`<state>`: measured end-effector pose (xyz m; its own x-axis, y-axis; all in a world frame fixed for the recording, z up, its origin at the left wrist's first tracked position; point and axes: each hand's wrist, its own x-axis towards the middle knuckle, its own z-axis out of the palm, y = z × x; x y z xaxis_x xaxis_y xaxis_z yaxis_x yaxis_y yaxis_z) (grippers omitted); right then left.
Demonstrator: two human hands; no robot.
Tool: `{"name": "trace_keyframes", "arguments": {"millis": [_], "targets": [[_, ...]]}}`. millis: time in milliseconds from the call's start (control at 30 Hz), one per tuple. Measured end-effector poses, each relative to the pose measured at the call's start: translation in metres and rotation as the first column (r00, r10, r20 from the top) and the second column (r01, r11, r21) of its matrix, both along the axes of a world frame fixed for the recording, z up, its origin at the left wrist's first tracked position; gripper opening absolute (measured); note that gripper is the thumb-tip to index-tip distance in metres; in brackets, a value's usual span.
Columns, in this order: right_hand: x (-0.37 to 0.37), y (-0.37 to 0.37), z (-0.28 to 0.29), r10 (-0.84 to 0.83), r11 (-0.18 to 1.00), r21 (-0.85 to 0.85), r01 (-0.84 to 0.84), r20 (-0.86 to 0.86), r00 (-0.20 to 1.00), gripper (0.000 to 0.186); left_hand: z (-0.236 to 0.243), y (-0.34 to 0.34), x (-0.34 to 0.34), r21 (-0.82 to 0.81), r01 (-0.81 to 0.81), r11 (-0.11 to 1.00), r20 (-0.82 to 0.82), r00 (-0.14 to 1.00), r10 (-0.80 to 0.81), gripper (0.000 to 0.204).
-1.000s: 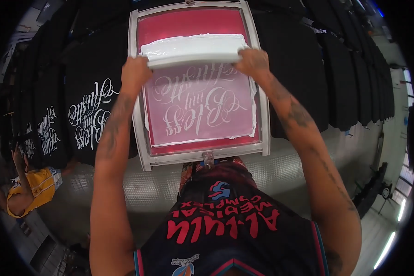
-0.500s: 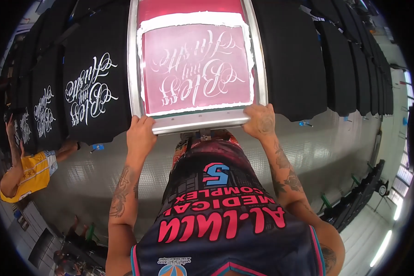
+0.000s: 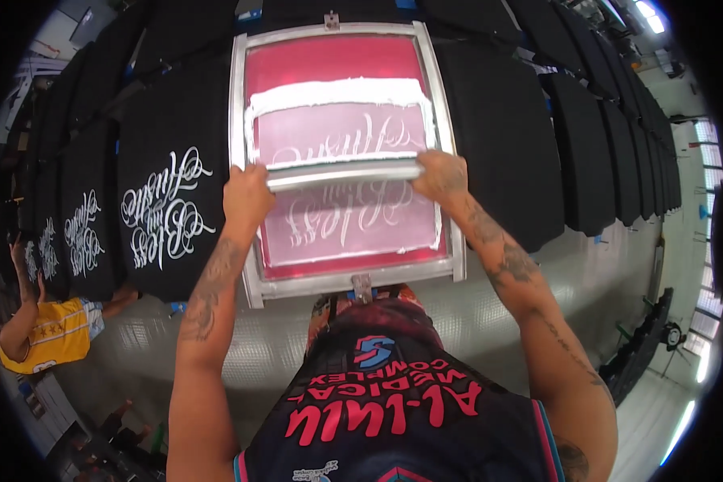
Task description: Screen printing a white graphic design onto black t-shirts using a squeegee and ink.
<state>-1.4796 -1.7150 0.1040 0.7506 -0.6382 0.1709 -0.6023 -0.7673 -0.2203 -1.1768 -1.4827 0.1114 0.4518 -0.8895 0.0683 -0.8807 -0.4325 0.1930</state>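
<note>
A metal-framed printing screen (image 3: 237, 104) lies in front of me over the black fabric, its mesh (image 3: 329, 59) red with a paler lettered area. Across the middle of it spans a metal-handled squeegee (image 3: 345, 174). My left hand (image 3: 247, 195) is closed on the squeegee's left end, and my right hand (image 3: 442, 178) grips its right end. Thick white ink (image 3: 337, 94) forms a band on the mesh beyond the squeegee, with thin streaks along the sides and near edge. The squeegee covers part of the lettering; its blade's lower edge is hidden.
To the left, black shirts (image 3: 165, 104) on boards bear white lettering. Plain black shirts (image 3: 502, 136) line the right side. Clamps (image 3: 363, 287) hold the screen's near and far ends. At far left stands a person in a yellow top (image 3: 48, 333). Grey floor (image 3: 530, 265) shows below.
Both hands have pushed the squeegee away from me, from the screen's near edge to its middle. The view has shifted, so more of the screen's far end shows.
</note>
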Motion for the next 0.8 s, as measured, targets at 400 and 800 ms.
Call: {"name": "trace_keyframes", "arguments": {"millis": [400, 800], "targets": [[0.139, -0.201, 0.066, 0.176, 0.957, 0.262, -0.124, -0.185, 0.967, 0.055, 0.061, -0.197, 0.162, 0.389, 0.081, 0.918, -0.114, 0.993, -0.040, 0.044], [0.196, -0.161, 0.050, 0.343, 0.921, 0.292, -0.259, -0.289, 0.893, 0.046, 0.038, -0.071, 0.039, -0.018, 0.048, 0.999, -0.054, 0.997, -0.049, 0.047]]}}
